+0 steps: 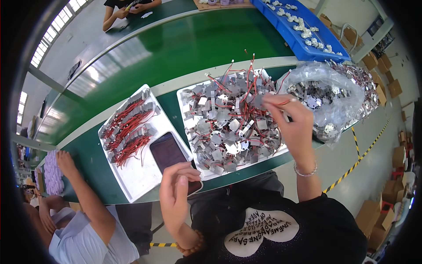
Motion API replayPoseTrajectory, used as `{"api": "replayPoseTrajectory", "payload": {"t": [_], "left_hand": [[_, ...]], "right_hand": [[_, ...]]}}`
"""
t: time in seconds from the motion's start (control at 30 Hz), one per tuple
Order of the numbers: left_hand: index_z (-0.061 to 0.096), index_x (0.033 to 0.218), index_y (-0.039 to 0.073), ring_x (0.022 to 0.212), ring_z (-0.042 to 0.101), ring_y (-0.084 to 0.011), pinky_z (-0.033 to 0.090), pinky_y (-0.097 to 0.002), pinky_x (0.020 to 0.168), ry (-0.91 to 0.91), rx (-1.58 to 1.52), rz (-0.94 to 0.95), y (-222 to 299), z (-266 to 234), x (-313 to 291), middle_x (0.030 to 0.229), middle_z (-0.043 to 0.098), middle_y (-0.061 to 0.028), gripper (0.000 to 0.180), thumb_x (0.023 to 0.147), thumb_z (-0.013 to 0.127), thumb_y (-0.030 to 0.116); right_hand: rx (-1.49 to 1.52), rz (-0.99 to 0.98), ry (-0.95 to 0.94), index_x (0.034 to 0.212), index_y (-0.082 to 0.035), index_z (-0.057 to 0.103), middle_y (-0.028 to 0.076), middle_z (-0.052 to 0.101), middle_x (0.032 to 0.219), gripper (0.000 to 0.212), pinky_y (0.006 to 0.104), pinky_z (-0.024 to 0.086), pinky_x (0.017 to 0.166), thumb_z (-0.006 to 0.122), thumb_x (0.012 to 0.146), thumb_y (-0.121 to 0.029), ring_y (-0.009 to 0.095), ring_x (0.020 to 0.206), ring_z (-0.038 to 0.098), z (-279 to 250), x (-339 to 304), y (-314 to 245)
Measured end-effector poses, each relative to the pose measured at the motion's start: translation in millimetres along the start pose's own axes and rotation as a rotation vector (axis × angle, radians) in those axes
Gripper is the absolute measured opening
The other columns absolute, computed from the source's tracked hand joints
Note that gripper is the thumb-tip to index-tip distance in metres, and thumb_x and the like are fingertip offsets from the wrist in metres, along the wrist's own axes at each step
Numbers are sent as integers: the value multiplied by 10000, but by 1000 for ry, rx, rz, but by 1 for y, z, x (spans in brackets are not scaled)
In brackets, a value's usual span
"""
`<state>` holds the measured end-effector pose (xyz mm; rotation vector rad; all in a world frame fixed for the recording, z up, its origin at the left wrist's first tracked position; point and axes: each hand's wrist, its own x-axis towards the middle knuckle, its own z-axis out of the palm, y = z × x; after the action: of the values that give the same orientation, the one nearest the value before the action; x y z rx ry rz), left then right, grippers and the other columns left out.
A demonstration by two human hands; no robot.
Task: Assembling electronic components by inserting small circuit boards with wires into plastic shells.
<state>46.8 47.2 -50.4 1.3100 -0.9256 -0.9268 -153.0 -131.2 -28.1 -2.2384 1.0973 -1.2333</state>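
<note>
Head view: a green desk [85, 149] crosses in front of the person, carrying a left tray [136, 185] and a right tray [205, 174], both white and set side by side.
Right hand [295, 122]: above the right half of the right tray, thumb and forefinger together, pinched on a grey wired part [259, 100] (blurred, with red wire showing beside the fingers).
Pinched part: over the loose pile [233, 127], somewhat nearer the tray's far edge than its near edge.
Loose pile: grey metal pieces and red wires in a tangle, spread almost to every edge of the right tray, a few wires standing up along the far edge.
Left hand [175, 193]: by the near right corner of the left tray, fingers loosely bent, thumb apart from them, nothing seen in the grasp; I cannot tell whether it touches the phone [168, 152].
Phone: dark screen up, lying over that same corner (the fingers hide part of it).
Laid-out bundles [132, 127]: similar wired pieces in rows, toward the left tray's far end.
Clear bag [340, 116]: beside the right tray's right edge, more grey pieces inside.
Blue crate [316, 53]: past the desk's far edge, white pieces in it.
Co-worker: a hand [66, 163] at the desk's left end, by a lilac stack [53, 174].
</note>
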Motion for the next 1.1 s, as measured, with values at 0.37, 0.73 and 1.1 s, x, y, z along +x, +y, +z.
{"api": "replayPoseTrajectory", "payload": {"t": [0.37,0.73,1.1], "left_hand": [[527,1026,-49,803,544,-137,430,-266,773,423,306,157,-10,-44,5,828,566,-77,188,920,433,75],[560,1019,24,726,502,-172,420,-285,682,709,770,-98,-44,-79,7,902,555,-75,174,867,527,101],[543,866,8,753,507,-216,409,-325,679,714,992,25,-51,-78,19,833,514,-96,89,801,576,59]], "right_hand": [[-74,-131,-189,972,-35,654,91,638,1026,254,350,455,886,654,724,18,260,1033,582,2,-23,7],[-112,-99,-245,1045,-54,625,95,596,1081,379,346,447,882,636,690,80,270,1071,551,-13,-33,8],[-226,-71,-38,979,-39,636,91,615,1007,259,310,451,825,608,741,60,242,954,590,-32,-29,15]]}}
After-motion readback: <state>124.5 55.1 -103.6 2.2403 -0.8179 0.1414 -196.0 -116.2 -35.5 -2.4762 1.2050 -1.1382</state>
